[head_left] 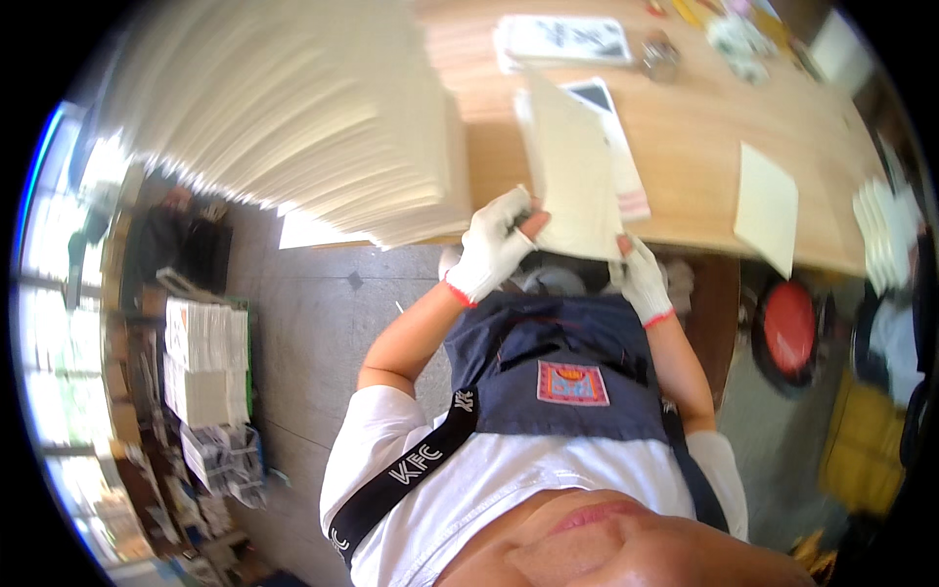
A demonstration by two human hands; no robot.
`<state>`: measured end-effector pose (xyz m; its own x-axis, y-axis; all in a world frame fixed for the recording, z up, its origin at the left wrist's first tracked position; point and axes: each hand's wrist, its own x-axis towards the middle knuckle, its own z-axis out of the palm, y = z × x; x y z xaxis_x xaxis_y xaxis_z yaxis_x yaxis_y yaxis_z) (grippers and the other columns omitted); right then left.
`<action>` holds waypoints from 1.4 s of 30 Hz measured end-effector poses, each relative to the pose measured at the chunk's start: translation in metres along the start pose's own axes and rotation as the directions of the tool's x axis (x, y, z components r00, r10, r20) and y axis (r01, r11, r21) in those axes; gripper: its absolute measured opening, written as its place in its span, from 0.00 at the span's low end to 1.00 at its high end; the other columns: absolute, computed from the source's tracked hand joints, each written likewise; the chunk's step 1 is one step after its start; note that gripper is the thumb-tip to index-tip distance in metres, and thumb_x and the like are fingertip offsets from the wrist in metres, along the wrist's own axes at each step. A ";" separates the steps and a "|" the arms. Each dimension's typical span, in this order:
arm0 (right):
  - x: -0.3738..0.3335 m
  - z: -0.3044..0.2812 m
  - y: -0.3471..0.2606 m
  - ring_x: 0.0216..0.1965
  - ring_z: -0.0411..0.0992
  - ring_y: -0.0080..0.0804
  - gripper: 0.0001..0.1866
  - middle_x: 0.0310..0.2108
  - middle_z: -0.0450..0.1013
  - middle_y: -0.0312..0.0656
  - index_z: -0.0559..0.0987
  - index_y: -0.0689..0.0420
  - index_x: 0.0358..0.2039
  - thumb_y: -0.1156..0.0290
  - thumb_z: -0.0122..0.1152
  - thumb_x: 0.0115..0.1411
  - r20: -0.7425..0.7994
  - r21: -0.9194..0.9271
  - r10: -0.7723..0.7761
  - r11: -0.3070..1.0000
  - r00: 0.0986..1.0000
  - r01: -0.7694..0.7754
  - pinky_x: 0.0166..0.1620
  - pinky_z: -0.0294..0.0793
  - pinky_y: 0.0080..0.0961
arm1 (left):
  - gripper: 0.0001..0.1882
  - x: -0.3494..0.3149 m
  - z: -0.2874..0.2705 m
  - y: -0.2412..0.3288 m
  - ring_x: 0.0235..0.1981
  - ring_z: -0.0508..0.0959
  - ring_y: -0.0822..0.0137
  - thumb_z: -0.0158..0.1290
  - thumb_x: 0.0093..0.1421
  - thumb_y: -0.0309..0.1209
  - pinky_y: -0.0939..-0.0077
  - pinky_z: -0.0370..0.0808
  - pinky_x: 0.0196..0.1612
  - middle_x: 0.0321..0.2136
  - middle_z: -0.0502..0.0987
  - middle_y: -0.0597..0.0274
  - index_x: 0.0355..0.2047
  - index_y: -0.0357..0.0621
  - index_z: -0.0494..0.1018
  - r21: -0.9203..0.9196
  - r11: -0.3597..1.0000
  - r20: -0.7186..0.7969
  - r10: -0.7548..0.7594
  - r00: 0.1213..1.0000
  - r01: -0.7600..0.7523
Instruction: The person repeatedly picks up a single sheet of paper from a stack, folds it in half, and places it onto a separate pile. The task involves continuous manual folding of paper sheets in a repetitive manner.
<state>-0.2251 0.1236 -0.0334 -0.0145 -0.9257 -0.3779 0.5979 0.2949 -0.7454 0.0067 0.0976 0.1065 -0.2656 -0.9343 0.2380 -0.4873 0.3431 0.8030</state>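
Note:
Both my hands wear white knit gloves with red cuffs. My left hand (496, 245) grips the lower left edge of a cream paper sheet (575, 176). My right hand (643, 279) pinches the same sheet at its lower right corner. The sheet stands tilted up over the near edge of the wooden table (685, 137). Under it lies a small stack of papers with a pink edge (631, 196). A tall fanned pile of cream sheets (293, 108) rises just left of my left hand.
A single cream sheet (766, 207) lies at the table's right front edge, more stacked sheets (885, 235) beyond it. A printed booklet (562, 41) and a small metal object (660, 57) sit farther back. Bundled paper stacks (205, 362) stand on the floor at left, a red stool (788, 328) at right.

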 end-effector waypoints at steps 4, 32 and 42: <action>-0.014 0.058 -0.084 0.14 0.62 0.17 0.14 0.18 0.67 0.29 0.72 0.55 0.40 0.59 0.50 0.62 0.275 -0.044 -0.205 0.973 0.939 0.225 0.14 0.59 0.15 | 0.10 -0.001 -0.089 0.097 0.17 0.69 0.66 0.58 0.51 0.32 0.75 0.68 0.23 0.18 0.70 0.59 0.27 0.42 0.70 0.154 0.954 -0.093 0.272 0.958 -0.256; 0.038 -0.036 -0.119 0.18 0.65 0.18 0.08 0.22 0.70 0.33 0.77 0.51 0.35 0.67 0.51 0.58 -0.265 -0.354 -0.400 0.887 0.877 0.297 0.21 0.65 0.16 | 0.16 -0.123 -0.133 -0.225 0.45 0.73 0.60 0.37 0.61 0.22 0.67 0.68 0.54 0.45 0.72 0.47 0.46 0.29 0.68 0.114 0.994 -0.729 0.087 0.679 -0.005; -0.009 -0.266 -0.118 0.18 0.66 0.23 0.17 0.26 0.69 0.39 0.66 0.60 0.46 0.75 0.48 0.55 -0.731 -0.485 -0.594 0.799 0.337 0.357 0.19 0.67 0.19 | 0.11 -0.109 0.050 -0.186 0.40 0.72 0.70 0.43 0.59 0.22 0.77 0.68 0.45 0.38 0.74 0.57 0.40 0.35 0.71 0.019 0.989 -0.177 -0.142 0.974 0.147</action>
<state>-0.5080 0.1603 -0.0882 -0.9454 -0.3143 -0.0861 0.0840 0.0201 -0.9963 0.0848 0.1401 -0.0955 -0.0421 -0.9757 0.2149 -0.5370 0.2035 0.8186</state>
